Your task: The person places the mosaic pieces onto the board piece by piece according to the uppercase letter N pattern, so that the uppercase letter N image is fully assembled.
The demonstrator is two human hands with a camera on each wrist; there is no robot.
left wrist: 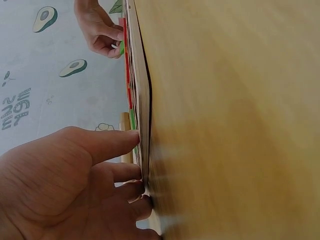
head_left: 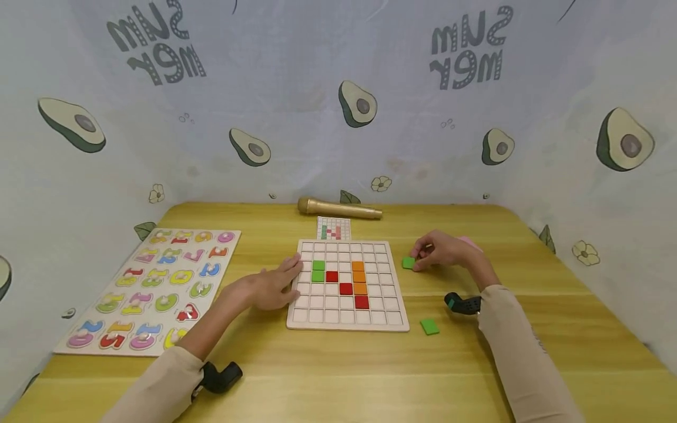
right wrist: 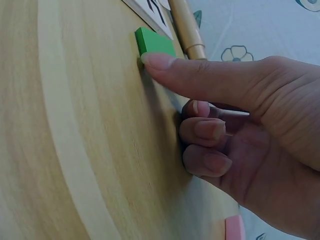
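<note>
A white grid board lies mid-table, with two green tiles, three red tiles and an orange column in its cells. My left hand rests against the board's left edge, fingers extended; the left wrist view shows the thumb and fingertips touching that edge. To the right of the board, my right hand pinches a green square tile by one side, close to the tabletop. Another green tile lies loose nearer to me. Above the board sits a small pattern card.
A number puzzle board with knobbed pieces occupies the left side. Behind the card lies a gold microphone. Something pink is partly hidden behind my right hand. A printed cloth stands at the table's back and sides.
</note>
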